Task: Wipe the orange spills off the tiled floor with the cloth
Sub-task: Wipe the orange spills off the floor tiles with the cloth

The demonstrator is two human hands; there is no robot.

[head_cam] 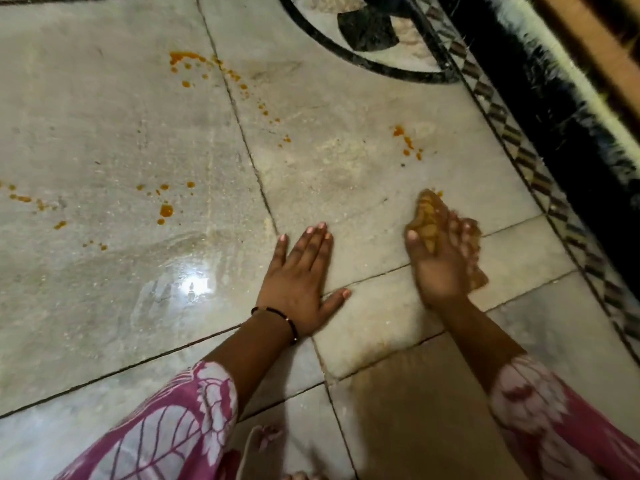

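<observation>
My right hand (440, 261) grips a bunched, orange-stained cloth (427, 216) and holds it down on the pale tiled floor (104, 133) at centre right. My left hand (301, 275) lies flat on the floor beside it, fingers straight and spread. Orange spills dot the tiles: a small patch (407, 142) just beyond the cloth, a long trail (214, 69) at upper centre-left, and drops (166, 209) further left of my left hand. More drips (24, 199) sit at the far left edge.
A dark fringed rug or furniture edge (554, 98) runs along the right side, next to a patterned tile border (512, 133). A black inlaid circle (363, 57) marks the floor at top centre. A wet, shiny patch (190, 282) reflects light left of my left hand.
</observation>
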